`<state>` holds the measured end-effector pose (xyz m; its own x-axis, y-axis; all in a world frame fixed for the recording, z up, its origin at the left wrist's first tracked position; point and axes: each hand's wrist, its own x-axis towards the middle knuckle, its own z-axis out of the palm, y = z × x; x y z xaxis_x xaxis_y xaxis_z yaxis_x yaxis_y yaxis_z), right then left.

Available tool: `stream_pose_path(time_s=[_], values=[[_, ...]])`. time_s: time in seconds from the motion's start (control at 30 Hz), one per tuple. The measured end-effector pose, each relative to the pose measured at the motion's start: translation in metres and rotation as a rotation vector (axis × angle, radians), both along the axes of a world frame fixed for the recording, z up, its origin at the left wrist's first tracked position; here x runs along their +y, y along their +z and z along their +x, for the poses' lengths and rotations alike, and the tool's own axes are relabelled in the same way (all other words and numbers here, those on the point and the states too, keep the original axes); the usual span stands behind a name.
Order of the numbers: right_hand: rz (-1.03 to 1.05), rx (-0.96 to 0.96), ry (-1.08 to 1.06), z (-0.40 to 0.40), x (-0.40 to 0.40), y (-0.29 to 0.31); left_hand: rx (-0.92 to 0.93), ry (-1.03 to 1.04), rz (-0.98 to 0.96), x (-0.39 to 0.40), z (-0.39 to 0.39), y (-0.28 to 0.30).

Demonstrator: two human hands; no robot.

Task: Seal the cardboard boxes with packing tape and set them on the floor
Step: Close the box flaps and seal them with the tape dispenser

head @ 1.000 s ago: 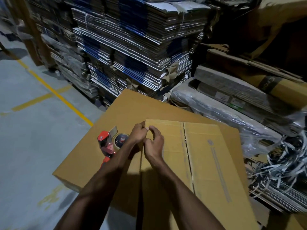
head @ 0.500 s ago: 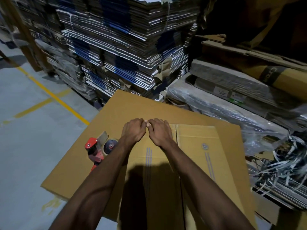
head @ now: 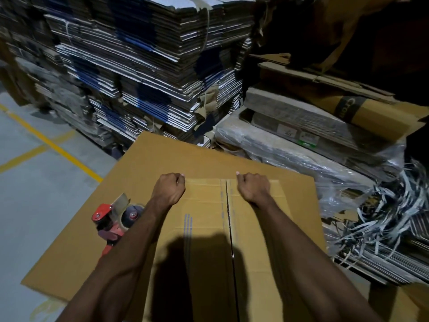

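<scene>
Both hands, left [head: 167,188] and right [head: 253,187], seemingly pinch the box's [head: 209,228] far edge; untaped flaps could spring open.

Both arms are stretched forward, bare. The left hand [head: 168,188] and right hand [head: 253,187] are held apart at one level, fingers curled, knuckles up.

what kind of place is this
Most likely a packaging warehouse or carton storeroom. Tall bundled stacks of flattened cartons fill the background, yellow lane lines mark the grey concrete floor, and a red tape dispenser sits on the cardboard worktop beside the box.
</scene>
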<state>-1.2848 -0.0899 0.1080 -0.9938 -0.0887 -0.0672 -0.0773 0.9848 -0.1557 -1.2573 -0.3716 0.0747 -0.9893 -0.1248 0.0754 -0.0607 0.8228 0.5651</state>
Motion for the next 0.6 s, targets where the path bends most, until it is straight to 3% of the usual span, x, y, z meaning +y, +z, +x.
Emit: stream_pose_path(time_s=[0.17, 0.27, 0.4, 0.6], values=[[-0.003, -0.002, 0.197, 0.013, -0.115, -0.003, -0.002, 0.009, 0.025, -0.002, 0.002, -0.002], [-0.069, -0.009, 0.241, 0.019, -0.14, -0.005, -0.031, 0.053, 0.032, -0.006, 0.003, 0.0], [-0.126, -0.02, 0.225, 0.011, -0.084, -0.003, -0.061, 0.051, 0.064, -0.01, 0.008, 0.0], [-0.066, -0.017, -0.139, 0.006, 0.068, -0.004, -0.046, 0.0, 0.113, -0.007, 0.004, 0.002]])
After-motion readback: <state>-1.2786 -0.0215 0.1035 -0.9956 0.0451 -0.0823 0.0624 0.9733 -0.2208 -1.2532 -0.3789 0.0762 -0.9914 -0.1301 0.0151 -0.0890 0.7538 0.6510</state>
